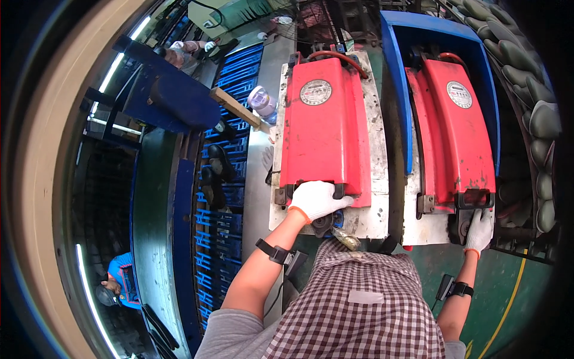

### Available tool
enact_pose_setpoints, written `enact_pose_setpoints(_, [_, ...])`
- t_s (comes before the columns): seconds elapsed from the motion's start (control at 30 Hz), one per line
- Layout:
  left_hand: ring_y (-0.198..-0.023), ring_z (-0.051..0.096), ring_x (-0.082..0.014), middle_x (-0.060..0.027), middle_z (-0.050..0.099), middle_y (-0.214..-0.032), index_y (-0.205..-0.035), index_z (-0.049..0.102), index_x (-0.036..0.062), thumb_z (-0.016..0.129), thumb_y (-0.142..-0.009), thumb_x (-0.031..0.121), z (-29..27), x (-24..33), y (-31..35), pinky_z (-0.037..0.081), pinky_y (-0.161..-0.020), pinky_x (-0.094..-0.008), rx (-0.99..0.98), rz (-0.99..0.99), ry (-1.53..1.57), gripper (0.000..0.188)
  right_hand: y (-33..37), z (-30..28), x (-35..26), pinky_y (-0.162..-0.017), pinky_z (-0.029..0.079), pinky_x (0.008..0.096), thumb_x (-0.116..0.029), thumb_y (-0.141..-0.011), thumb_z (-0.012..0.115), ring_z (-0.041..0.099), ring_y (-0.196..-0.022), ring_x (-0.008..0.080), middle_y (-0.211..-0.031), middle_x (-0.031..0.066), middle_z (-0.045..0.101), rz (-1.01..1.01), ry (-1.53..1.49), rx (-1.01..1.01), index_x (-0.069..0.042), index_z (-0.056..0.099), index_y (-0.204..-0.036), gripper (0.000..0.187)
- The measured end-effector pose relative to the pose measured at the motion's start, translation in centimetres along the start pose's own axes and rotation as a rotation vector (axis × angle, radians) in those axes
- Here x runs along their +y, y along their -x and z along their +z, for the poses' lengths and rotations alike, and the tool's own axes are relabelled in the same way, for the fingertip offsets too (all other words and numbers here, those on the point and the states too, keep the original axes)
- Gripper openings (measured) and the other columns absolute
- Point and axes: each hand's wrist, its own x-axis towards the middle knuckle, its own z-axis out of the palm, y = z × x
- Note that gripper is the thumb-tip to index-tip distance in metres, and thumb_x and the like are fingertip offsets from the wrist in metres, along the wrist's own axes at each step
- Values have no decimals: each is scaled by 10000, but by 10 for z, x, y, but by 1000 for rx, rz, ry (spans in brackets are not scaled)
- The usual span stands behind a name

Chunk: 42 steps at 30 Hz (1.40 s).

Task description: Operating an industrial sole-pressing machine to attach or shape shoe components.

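My left hand (315,201), in a white knitted glove with an orange cuff, lies over the front end of a red metal cover (320,137). Its fingers close around the black handle there, which the glove mostly hides; the thumb points right. A second red cover (463,137) stands to the right, inside a blue hood. At its front, my right hand (479,230), gloved alike, reaches up to a black loop handle (475,199), its fingers bent at the bar's right end. A dark round knob (323,224) sits just below my left hand.
Pale worn metal plates (375,179) carry both covers. The blue hood (439,27) rises around the right one. Racks of grey-green soles (544,119) line the far right. Leftward are a blue roller conveyor (239,90), dark shoes (218,173), a clear plastic jug (261,100) and a seated person (119,284).
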Motion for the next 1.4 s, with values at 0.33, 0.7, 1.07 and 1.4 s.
enact_pose_setpoints(0.33, [-675, 692, -357, -199, 672, -690, -688, 694, 19, 603, -809, 837, 1, -1, 0, 541, -678, -449, 0, -3, 20, 832, 2, -10, -9, -933, 503, 505, -383, -1021, 519, 655, -1111, 440, -1210, 240, 693, 0, -7, -63, -61, 667, -1271, 434])
enact_pose_setpoints(0.7, [-667, 691, -362, -205, 675, -694, -695, 700, 19, 607, -806, 835, 0, 0, -1, 541, -675, -455, -8, -6, 21, 829, -3, -2, 0, -920, 521, 502, -416, -1011, 503, 674, -1101, 427, -1220, 220, 703, 19, 24, -58, -126, 645, -1341, 462])
enact_pose_setpoints(1.07, [-665, 692, -349, -192, 679, -692, -699, 711, 30, 620, -797, 830, 0, 1, -1, 539, -672, -446, -19, -32, 26, 811, -4, 1, 4, -937, 516, 493, -379, -1014, 517, 669, -1126, 425, -1236, 232, 699, -6, 13, -39, -76, 643, -1349, 469])
enact_pose_setpoints(1.4, [-685, 696, -350, -193, 687, -709, -716, 716, 28, 613, -806, 823, 1, -1, -2, 543, -691, -443, -13, -18, 33, 807, 1, -7, -5, -925, 515, 502, -385, -1012, 521, 670, -1103, 431, -1219, 229, 701, 1, 5, -45, -97, 652, -1333, 451])
